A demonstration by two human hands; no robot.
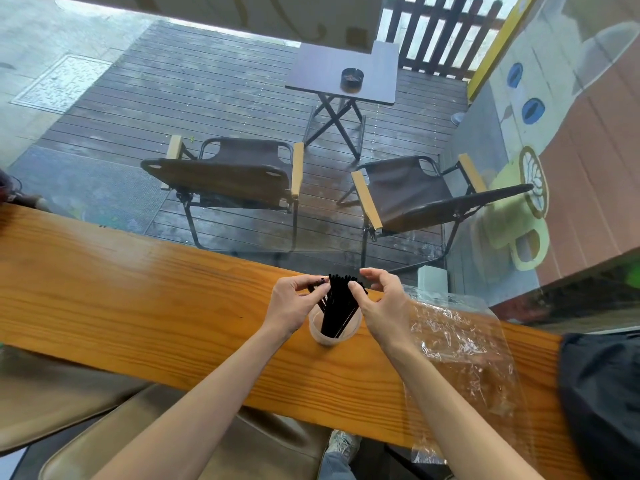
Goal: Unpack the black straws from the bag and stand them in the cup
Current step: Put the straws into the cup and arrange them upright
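Note:
A bundle of black straws (337, 306) stands in a frosted translucent cup (333, 336) on the wooden counter (138, 299). The tops of the straws fan out above the rim. My left hand (294, 303) pinches straw tips on the left side of the bundle. My right hand (379, 299) has its fingertips on the straws' right side. The clear plastic bag (460, 355) lies flat and crumpled on the counter to the right of the cup, with no straws visible in it.
A dark fabric item (602, 393) sits at the counter's right end. Behind the counter is a glass pane, with two folding chairs (235, 174) and a small table (346, 74) outside. A stool seat (173, 445) is below the counter.

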